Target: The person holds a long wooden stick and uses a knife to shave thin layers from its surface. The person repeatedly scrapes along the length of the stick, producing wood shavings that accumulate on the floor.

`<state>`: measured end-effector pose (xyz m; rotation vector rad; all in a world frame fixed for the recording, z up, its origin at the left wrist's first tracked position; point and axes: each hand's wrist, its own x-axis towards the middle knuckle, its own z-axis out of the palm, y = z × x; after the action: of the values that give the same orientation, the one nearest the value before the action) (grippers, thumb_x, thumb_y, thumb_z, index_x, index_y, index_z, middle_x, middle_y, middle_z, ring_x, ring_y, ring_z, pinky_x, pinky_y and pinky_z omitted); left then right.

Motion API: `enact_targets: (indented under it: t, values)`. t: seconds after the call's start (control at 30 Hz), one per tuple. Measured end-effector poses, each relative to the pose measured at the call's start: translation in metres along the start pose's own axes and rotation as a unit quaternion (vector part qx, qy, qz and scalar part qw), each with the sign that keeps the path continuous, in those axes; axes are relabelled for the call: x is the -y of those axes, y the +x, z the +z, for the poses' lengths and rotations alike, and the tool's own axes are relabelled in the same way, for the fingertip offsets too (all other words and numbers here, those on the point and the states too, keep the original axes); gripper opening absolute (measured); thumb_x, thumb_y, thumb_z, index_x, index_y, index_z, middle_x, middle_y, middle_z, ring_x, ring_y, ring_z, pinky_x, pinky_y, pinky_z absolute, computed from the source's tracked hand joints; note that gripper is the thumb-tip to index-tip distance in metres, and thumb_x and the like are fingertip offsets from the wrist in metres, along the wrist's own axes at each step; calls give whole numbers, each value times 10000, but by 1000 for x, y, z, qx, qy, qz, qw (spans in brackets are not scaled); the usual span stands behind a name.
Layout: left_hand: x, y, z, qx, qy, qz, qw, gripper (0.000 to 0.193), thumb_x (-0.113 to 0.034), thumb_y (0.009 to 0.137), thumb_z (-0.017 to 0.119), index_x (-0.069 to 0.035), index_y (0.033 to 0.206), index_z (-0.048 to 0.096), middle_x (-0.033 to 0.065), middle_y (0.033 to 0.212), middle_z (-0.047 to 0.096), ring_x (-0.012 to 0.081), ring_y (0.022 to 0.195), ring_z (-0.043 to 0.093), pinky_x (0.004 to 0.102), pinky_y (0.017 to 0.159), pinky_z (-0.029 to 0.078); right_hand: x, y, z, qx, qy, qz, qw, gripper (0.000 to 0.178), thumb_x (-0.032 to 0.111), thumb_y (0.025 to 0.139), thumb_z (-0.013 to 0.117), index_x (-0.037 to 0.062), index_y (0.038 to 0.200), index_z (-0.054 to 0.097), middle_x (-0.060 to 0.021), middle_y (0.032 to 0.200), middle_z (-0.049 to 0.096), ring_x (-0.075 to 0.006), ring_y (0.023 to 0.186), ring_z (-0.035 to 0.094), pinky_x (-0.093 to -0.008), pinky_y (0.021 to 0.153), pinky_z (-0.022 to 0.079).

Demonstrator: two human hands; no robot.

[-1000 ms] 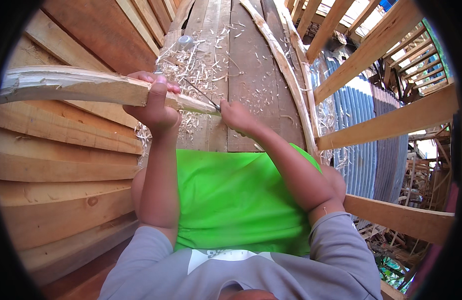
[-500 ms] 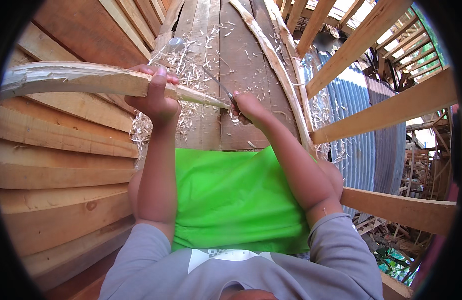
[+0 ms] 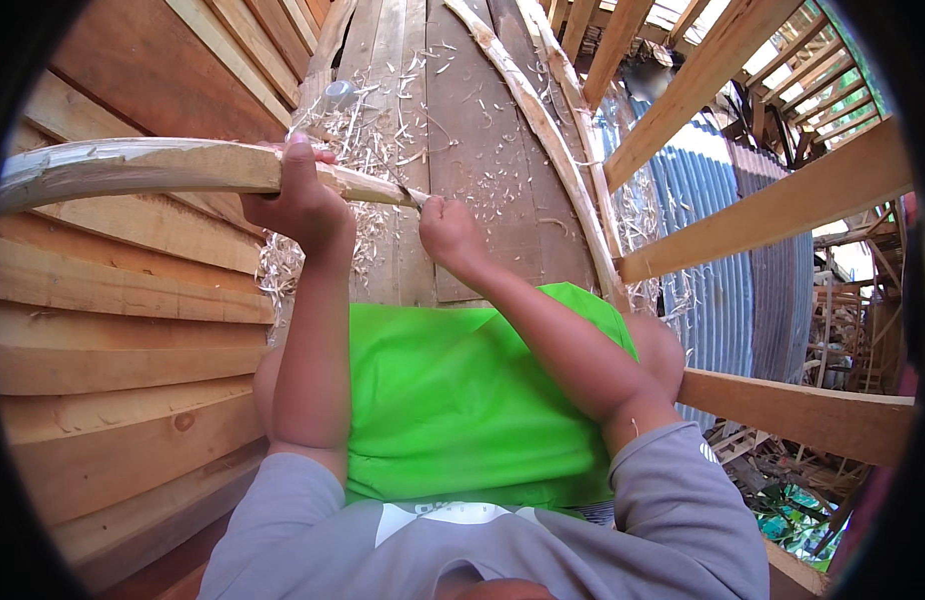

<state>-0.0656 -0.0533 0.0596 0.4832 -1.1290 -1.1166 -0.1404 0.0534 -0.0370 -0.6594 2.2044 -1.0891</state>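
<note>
A long, pale, curved wooden pole (image 3: 173, 167), stripped of bark and tapering at its right end, lies across in front of me. My left hand (image 3: 301, 200) is wrapped round its middle from below, thumb on top. At the thin end my right hand (image 3: 451, 232) is closed on a knife (image 3: 403, 183). The narrow dark blade slants up and to the left, against or just beside the tapered tip. The knife's handle is hidden in my fist. Curled wood shavings (image 3: 378, 130) lie on the boards beyond the pole.
A small clear glass or jar (image 3: 339, 92) stands among the shavings. Two long peeled poles (image 3: 543, 125) lie along the right side of the plank floor (image 3: 463, 130). A board wall (image 3: 133, 285) rises at left; wooden rails (image 3: 763, 215) and corrugated metal sheets (image 3: 703, 210) are at right.
My right hand has moved left with the knife, closer to my left hand along the pole's tip. The left hand still grips the pole. The view has shifted slightly.
</note>
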Motion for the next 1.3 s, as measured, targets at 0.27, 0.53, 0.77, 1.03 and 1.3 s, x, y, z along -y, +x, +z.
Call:
enact_targets:
  t: [0.27, 0.53, 0.77, 1.03, 1.3]
  values:
    - [3, -1, -1, -25, -36, -4, 999, 229, -49, 812, 648, 27, 960, 490, 102, 731, 601, 150, 561, 588, 290, 568, 489, -74, 40, 10, -7, -139, -57, 989, 533, 330, 918, 329, -114, 880, 621, -378, 920, 598, -472, 927, 613, -503, 838, 471]
    - [-10, -9, 12, -61, 16, -32, 998, 387, -134, 813, 684, 24, 1081, 455, 87, 699, 570, 173, 616, 581, 314, 613, 491, -39, 23, -3, 10, -54, 110, 992, 460, 288, 936, 338, -59, 1032, 625, -288, 1031, 639, -463, 971, 611, -534, 876, 458]
    - [-9, -3, 11, -52, 35, -13, 998, 451, -136, 799, 701, 47, 1125, 449, 92, 715, 579, 168, 615, 577, 307, 617, 483, 11, 17, -13, 71, -97, 16, 993, 355, 177, 921, 378, -71, 1069, 584, -306, 1074, 618, -429, 984, 623, -511, 858, 487]
    - [-6, -4, 10, -50, 36, -13, 998, 488, -132, 828, 703, 83, 1161, 419, 133, 821, 600, 159, 644, 603, 280, 614, 510, -36, 34, -5, 11, -83, -38, 996, 554, 350, 910, 326, -123, 867, 612, -323, 786, 623, -441, 726, 631, -503, 735, 474]
    - [-2, -3, 9, -33, 35, -14, 999, 567, -150, 827, 714, 94, 1224, 391, 138, 856, 591, 162, 671, 601, 279, 596, 521, -26, 38, -8, 20, -71, 36, 997, 497, 300, 927, 342, -110, 938, 623, -327, 957, 632, -460, 926, 625, -507, 830, 480]
